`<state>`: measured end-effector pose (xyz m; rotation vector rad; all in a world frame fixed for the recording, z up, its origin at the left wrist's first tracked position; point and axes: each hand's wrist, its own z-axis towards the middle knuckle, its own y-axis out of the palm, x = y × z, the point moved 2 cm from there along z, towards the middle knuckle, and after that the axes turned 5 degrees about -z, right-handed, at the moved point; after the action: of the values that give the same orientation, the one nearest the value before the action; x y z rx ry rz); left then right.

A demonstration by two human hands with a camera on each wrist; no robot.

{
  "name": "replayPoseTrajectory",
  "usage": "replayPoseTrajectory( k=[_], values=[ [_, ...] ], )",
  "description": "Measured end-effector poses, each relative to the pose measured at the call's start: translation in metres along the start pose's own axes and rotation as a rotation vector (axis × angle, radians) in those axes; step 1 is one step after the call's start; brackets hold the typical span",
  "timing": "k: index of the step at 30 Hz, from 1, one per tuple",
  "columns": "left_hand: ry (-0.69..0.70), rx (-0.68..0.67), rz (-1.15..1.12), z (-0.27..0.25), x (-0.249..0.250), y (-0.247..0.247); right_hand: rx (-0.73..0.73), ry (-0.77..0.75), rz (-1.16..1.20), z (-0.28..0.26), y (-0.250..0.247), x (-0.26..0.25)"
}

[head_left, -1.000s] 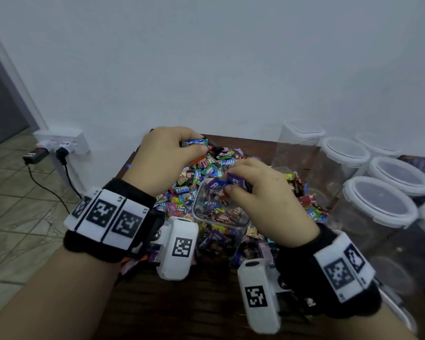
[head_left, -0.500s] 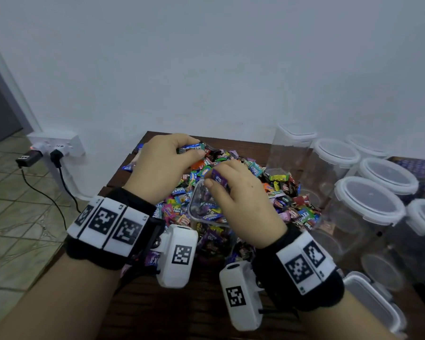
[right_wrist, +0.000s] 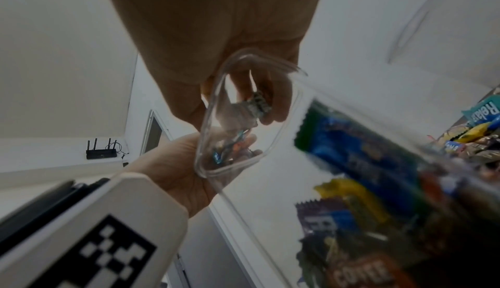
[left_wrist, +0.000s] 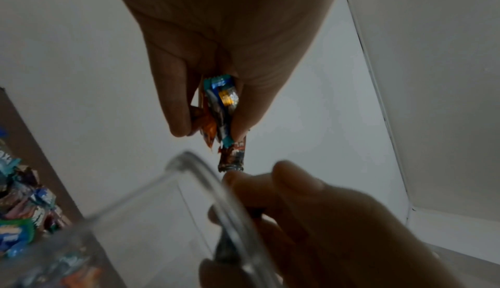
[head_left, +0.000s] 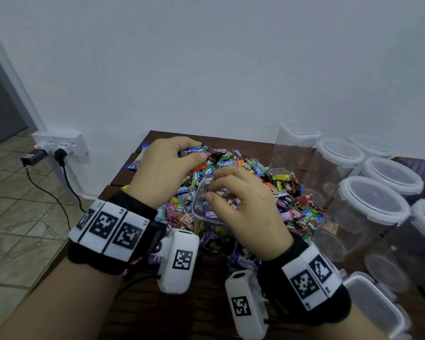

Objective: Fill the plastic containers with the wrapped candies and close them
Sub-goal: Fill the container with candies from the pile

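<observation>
the open container [head_left: 207, 212], standing in the candy pile [head_left: 290, 192] on the worktop [head_left: 157, 312], looks roughly half full, both the left hand [head_left: 162, 165] and right hand [head_left: 243, 204] pinch wrapped candies near its mouth, and filling and lidding remain.

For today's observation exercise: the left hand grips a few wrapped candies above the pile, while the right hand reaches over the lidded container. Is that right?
One detail is wrong. In the head view, the container under the right hand is open, with no lid. The left hand does grip wrapped candies.
</observation>
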<state>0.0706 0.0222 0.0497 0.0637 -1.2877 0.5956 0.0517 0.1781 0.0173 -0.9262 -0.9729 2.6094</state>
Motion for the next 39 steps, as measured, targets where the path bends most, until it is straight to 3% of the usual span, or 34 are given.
replayPoseTrajectory(
  k=[6, 14, 18, 22, 30, 34, 39],
  values=[
    [-0.002, -0.026, 0.005, -0.007, 0.003, -0.001, 0.182, -0.010, 0.001, -0.014, -0.012, -0.003],
    [0.036, -0.201, 0.114, -0.018, 0.009, 0.008, -0.169, 0.401, 0.415, -0.040, 0.002, 0.021],
    [0.120, -0.331, 0.203, -0.025, 0.013, 0.015, -0.195, 0.403, 0.479, -0.041, 0.004, 0.026],
    [0.181, -0.373, 0.294, -0.025, 0.015, 0.017, -0.226, 0.420, 0.451, -0.041, 0.004, 0.028],
    [0.194, -0.428, 0.213, -0.028, 0.012, 0.020, -0.192, 0.412, 0.474, -0.040, 0.004, 0.029],
    [0.216, -0.370, 0.136, -0.029, 0.014, 0.020, -0.224, 0.434, 0.444, -0.041, 0.007, 0.031],
    [0.158, -0.109, 0.011, -0.017, 0.000, 0.006, -0.345, 0.432, 0.373, -0.039, -0.006, 0.034]
  ],
)
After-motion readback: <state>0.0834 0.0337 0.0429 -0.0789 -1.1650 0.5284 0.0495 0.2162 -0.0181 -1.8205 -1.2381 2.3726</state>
